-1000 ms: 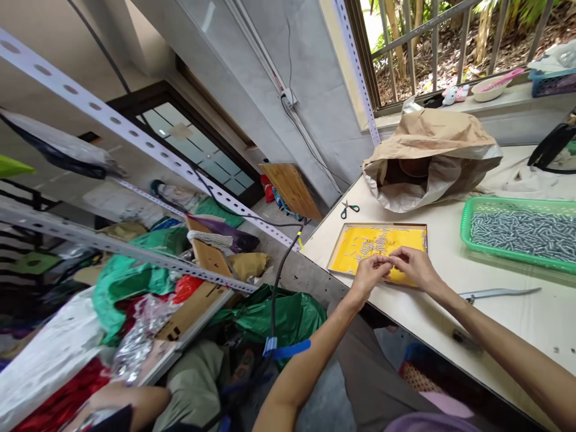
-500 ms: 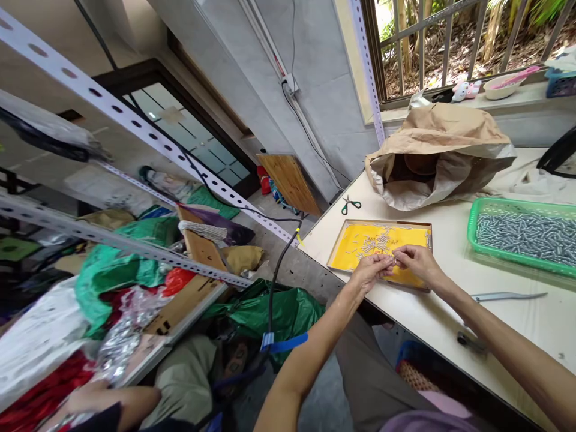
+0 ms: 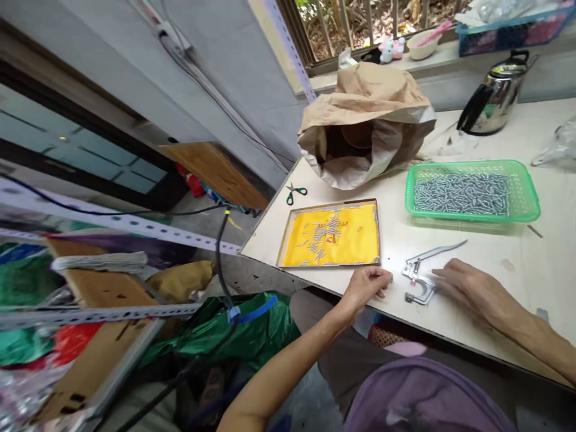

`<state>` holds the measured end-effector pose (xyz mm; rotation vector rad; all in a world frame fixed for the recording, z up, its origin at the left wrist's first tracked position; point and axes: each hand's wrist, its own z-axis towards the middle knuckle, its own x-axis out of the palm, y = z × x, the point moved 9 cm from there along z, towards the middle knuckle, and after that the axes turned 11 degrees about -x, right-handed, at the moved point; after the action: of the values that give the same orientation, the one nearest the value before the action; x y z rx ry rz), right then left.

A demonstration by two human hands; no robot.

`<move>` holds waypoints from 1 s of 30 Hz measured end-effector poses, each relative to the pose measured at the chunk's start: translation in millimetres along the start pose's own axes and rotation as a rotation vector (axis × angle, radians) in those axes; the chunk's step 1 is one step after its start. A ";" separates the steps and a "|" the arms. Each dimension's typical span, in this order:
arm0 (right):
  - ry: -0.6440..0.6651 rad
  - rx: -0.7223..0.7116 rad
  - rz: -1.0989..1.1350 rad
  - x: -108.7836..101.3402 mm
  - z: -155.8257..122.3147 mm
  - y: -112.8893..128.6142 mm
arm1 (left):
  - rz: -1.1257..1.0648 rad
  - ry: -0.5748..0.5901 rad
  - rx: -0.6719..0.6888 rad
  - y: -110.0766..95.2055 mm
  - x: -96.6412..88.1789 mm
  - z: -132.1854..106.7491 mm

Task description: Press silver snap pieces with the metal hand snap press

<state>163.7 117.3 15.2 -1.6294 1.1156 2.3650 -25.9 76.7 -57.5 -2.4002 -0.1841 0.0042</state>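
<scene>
My left hand [image 3: 368, 287] is closed in a pinch just past the near right corner of the shallow tray, and a tiny shiny bit shows at its fingertips, too small to name. The tray has a yellow lining [image 3: 355, 245] with small silver metal pins [image 3: 330, 228] scattered on it. To the right, my right hand [image 3: 472, 294] is smeared a little by motion, its fingers stretched out beside metal hand pliers [image 3: 423, 288]. These lie on the table with a long handle and a C-shaped jaw. Whether the fingers touch them I cannot tell.
A green plastic basket [image 3: 533, 207] full of small metal pieces stands behind the pliers. Green-handled scissors [image 3: 297, 191] lie beyond the tray. An open brown paper bag [image 3: 382, 84] and a steel kettle [image 3: 497, 99] stand farther back. A black cable [image 3: 220, 252] hangs left of the table.
My hands have parted: the left has come off the tray to its near right corner, the right has swung right to the pliers. The view has turned right.
</scene>
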 end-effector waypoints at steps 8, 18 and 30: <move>-0.089 0.092 -0.111 23.4 -66.2 -23.3 | 0.296 -0.008 -0.100 18.6 30.7 16.9; -0.126 0.067 -0.168 34.8 -69.1 -24.8 | 0.480 -0.105 -0.140 18.3 37.0 14.8; 0.004 0.040 -0.172 18.8 -55.7 -19.8 | 0.628 -0.059 -0.250 16.7 43.6 13.7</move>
<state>207.9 92.9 -20.8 -1.6455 0.9729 2.2195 18.8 79.5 -76.6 -2.6072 0.5765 0.3594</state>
